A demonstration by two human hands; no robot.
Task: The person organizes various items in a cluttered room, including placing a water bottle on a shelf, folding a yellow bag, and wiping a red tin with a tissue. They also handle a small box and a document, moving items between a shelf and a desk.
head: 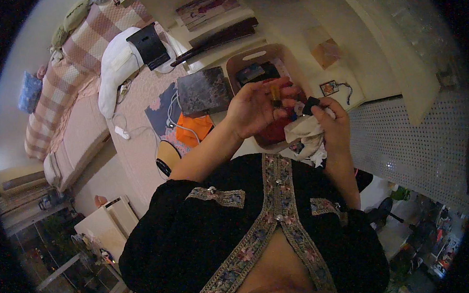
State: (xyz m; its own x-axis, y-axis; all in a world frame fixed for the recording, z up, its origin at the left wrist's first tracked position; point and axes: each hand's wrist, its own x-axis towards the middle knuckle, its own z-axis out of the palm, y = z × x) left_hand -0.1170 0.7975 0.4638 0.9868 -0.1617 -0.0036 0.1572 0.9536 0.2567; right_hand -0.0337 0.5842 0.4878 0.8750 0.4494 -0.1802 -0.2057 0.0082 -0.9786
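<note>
My left hand (255, 108) is palm up above a pinkish plastic basket (233, 68), fingers spread and slightly curled. Across those fingers lies a small amber-coloured object with a dark end (276, 95). To its right, my right hand (333, 121) pinches a small black piece (311, 106), perhaps a cap. A cream cloth (308, 130) hangs at the same hand. Inside the basket are dark flat items (250, 73) and red material (272, 128), partly hidden by my left hand.
Left of the basket stands a dark marbled box (203, 91), with an orange item (192, 131) and grey cables beside it. A black stand-like object (149, 46) rests on a white cushion (111, 68). A small card-like tag with a strap (329, 88) lies right of the basket.
</note>
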